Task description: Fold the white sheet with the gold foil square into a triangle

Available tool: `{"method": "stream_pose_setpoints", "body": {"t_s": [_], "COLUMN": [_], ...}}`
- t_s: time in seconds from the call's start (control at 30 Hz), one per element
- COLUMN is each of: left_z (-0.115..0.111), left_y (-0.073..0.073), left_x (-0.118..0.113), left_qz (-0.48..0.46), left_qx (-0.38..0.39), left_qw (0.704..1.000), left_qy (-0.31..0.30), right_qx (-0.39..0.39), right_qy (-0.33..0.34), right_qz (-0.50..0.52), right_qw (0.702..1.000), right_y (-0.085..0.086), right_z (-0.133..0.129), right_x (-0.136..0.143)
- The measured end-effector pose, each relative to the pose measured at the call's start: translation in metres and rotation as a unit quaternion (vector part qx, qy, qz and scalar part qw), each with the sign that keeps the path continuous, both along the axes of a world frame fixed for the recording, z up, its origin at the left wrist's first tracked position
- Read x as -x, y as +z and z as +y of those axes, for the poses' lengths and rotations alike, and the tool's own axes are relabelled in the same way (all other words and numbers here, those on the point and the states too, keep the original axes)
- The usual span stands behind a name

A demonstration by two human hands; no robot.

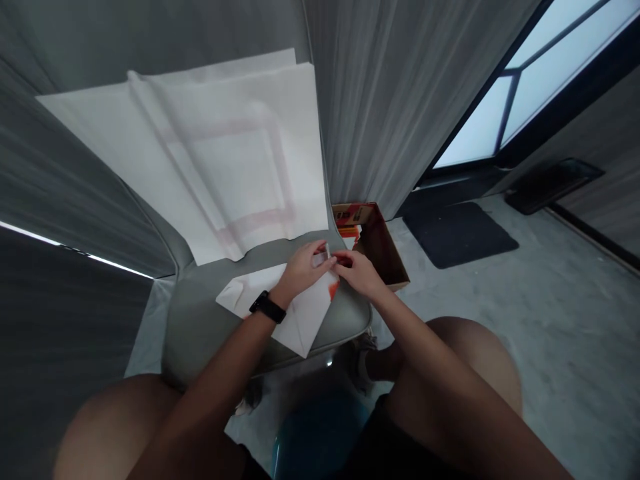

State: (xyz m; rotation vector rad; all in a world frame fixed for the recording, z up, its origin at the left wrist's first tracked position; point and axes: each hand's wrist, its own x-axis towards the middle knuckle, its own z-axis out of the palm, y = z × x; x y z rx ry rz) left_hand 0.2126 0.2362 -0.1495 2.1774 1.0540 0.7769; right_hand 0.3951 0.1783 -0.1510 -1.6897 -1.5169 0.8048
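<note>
A folded white paper piece (300, 313) with orange patches lies on the grey chair seat (200, 333), pointed toward me. Over its far right corner, my left hand (305, 268) is closed on a small clear, whitish piece (321, 256), possibly a roll of tape. Its kind is hard to make out. My right hand (358, 272) meets it from the right, fingertips pinched together at the edge of the same piece. Whether anything else sits between those fingertips is hidden. A black watch is on my left wrist.
Large white creased sheets (235, 160) lean against the chair back. Right of the chair, an open cardboard box (395, 260) on the floor holds orange-and-white folded pieces (350, 235). A dark mat (460, 233) lies farther right. Grey curtains (380, 100) hang behind; a blue stool (320, 433) is below me.
</note>
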Motion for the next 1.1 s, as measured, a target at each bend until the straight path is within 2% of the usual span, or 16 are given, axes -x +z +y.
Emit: {"method": "stream_pose_setpoints", "body": {"t_s": [0.2,0.3,0.47,0.6,0.73,0.97,1.1], "left_z": [-0.011,-0.013,-0.016,-0.021,-0.024,-0.026,-0.027], "left_y": [-0.003,-0.001,0.005,0.005,0.002,0.000,-0.001], "left_x": [-0.001,-0.002,-0.009,-0.016,-0.020,-0.017,-0.016], "left_qz": [0.012,0.024,0.050,0.055,0.040,0.035,0.022], "left_qx": [-0.037,-0.049,-0.048,-0.043,-0.034,-0.062,-0.073], "left_qw": [0.999,0.998,0.997,0.994,0.991,0.991,0.991], "left_qy": [0.033,0.030,0.038,0.082,0.124,0.113,0.106], "right_qx": [0.005,-0.020,-0.106,-0.144,-0.146,-0.152,-0.166], "right_qy": [0.056,0.044,-0.048,-0.045,-0.058,-0.018,-0.027], "right_qz": [0.108,0.106,-0.020,-0.121,-0.164,-0.255,-0.315], "right_qw": [0.993,0.993,0.993,0.981,0.974,0.955,0.934], "right_y": [0.001,-0.003,-0.004,-0.001,0.000,-0.003,-0.005], "right_z": [-0.005,-0.009,-0.019,-0.019,-0.014,-0.015,-0.014], "right_x": [-0.021,-0.021,-0.001,0.013,0.017,0.024,0.029]}}
